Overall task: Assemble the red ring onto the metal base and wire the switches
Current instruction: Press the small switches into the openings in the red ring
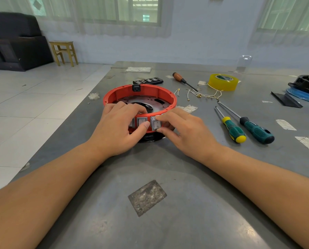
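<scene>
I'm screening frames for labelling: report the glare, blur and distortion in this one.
Head view: wide-angle bending curves the table edges; soft window glare sheens its near surface; the windows are washed out. The red ring, switches, left hand and right hand are sharp.

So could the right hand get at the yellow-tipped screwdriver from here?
Probably yes: the yellow-tipped screwdriver lies apart on bare table to the right of the right hand, nothing between them. The hand would first have to release the switch.

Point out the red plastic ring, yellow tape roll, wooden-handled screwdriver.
red plastic ring [165,94], head view, far right wall
yellow tape roll [222,85], head view, outer side
wooden-handled screwdriver [177,76], head view, handle
</scene>
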The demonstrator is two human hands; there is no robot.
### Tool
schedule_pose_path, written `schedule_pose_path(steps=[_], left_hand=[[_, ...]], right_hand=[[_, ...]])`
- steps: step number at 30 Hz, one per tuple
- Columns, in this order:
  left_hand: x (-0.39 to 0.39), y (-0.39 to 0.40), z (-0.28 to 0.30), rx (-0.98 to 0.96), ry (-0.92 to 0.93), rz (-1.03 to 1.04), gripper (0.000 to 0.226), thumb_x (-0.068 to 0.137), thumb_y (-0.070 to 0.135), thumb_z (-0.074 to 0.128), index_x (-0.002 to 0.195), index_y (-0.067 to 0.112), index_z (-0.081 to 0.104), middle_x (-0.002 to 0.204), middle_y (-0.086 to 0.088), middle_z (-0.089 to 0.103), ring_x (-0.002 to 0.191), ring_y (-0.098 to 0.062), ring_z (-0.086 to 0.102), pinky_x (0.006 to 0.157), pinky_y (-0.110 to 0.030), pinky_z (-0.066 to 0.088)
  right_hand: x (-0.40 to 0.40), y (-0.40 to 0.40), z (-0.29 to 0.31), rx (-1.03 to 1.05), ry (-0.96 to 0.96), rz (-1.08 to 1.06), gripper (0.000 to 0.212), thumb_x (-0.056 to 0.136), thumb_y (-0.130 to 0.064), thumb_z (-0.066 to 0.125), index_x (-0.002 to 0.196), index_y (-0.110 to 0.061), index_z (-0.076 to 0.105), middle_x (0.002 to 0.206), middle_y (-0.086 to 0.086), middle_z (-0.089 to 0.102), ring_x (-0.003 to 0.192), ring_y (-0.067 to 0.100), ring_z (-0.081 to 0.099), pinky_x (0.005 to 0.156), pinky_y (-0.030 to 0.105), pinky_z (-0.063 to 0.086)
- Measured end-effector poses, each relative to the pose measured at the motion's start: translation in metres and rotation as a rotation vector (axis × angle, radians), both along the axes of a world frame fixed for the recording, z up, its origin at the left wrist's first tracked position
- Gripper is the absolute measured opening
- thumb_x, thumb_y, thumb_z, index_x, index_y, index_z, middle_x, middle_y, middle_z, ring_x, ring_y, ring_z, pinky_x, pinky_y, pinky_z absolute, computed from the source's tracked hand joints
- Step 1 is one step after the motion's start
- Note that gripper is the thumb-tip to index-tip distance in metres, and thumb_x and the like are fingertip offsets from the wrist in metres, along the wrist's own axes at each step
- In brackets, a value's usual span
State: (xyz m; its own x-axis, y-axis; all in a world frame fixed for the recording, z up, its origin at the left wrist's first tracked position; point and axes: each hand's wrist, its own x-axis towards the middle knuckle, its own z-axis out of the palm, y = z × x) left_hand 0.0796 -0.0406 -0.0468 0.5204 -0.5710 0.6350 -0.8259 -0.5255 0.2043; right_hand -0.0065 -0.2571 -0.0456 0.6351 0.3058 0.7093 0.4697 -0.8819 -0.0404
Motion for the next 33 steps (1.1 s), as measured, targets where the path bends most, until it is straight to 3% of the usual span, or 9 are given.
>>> schedule_pose_path(steps=[8, 12, 15, 18, 22, 33], left_hand=[[-0.001, -0.003, 0.001, -0.010, -0.017, 0.014, 0.046, 0.096, 0.061, 0.049, 0.120, 0.028, 0.069, 0.099, 0.012, 0.068, 0.098, -0.017, 0.055, 0.095, -0.043, 0.036], [0.002, -0.004, 0.001, -0.028, 0.000, 0.010, 0.049, 0.095, 0.064, 0.049, 0.120, 0.028, 0.071, 0.099, 0.012, 0.069, 0.098, -0.018, 0.055, 0.093, -0.042, 0.035], [0.003, -0.003, 0.002, -0.050, 0.024, -0.008, 0.052, 0.093, 0.065, 0.049, 0.119, 0.026, 0.073, 0.101, 0.011, 0.070, 0.100, -0.018, 0.055, 0.094, -0.041, 0.033], [0.005, 0.001, 0.002, -0.055, 0.044, -0.052, 0.050, 0.093, 0.064, 0.051, 0.116, 0.026, 0.073, 0.102, 0.010, 0.071, 0.100, -0.017, 0.053, 0.095, -0.040, 0.032], [0.006, 0.006, 0.003, -0.063, 0.078, -0.103, 0.047, 0.092, 0.063, 0.053, 0.115, 0.027, 0.073, 0.101, 0.012, 0.070, 0.100, -0.014, 0.051, 0.094, -0.036, 0.029], [0.003, 0.003, 0.006, -0.043, 0.097, -0.087, 0.053, 0.089, 0.070, 0.051, 0.113, 0.028, 0.072, 0.099, 0.011, 0.070, 0.101, -0.013, 0.051, 0.097, -0.033, 0.028]], right_hand=[[0.002, 0.004, 0.001, -0.016, 0.009, -0.038, 0.028, 0.094, -0.019, 0.073, 0.120, -0.009, 0.069, 0.112, 0.007, 0.069, 0.096, 0.023, 0.065, 0.077, 0.031, 0.053], [0.005, 0.002, 0.001, -0.032, 0.008, -0.128, 0.040, 0.093, -0.033, 0.072, 0.128, -0.014, 0.065, 0.122, 0.007, 0.060, 0.109, 0.021, 0.058, 0.088, 0.033, 0.052], [0.007, -0.002, 0.003, -0.020, 0.049, -0.192, 0.062, 0.090, -0.050, 0.070, 0.141, -0.018, 0.055, 0.146, 0.001, 0.051, 0.136, 0.022, 0.047, 0.111, 0.038, 0.039], [0.009, -0.005, 0.003, -0.033, 0.155, -0.185, 0.069, 0.093, -0.065, 0.056, 0.147, -0.022, 0.051, 0.154, -0.006, 0.047, 0.148, 0.014, 0.033, 0.120, 0.033, 0.018], [0.008, -0.006, 0.001, 0.001, 0.157, -0.147, 0.056, 0.099, -0.062, 0.042, 0.138, -0.025, 0.059, 0.137, -0.008, 0.061, 0.135, 0.012, 0.046, 0.115, 0.030, 0.019], [0.009, -0.002, 0.005, 0.147, 0.198, -0.098, 0.040, 0.096, -0.054, 0.056, 0.123, -0.027, 0.068, 0.119, -0.011, 0.066, 0.122, 0.009, 0.052, 0.107, 0.029, 0.026]])
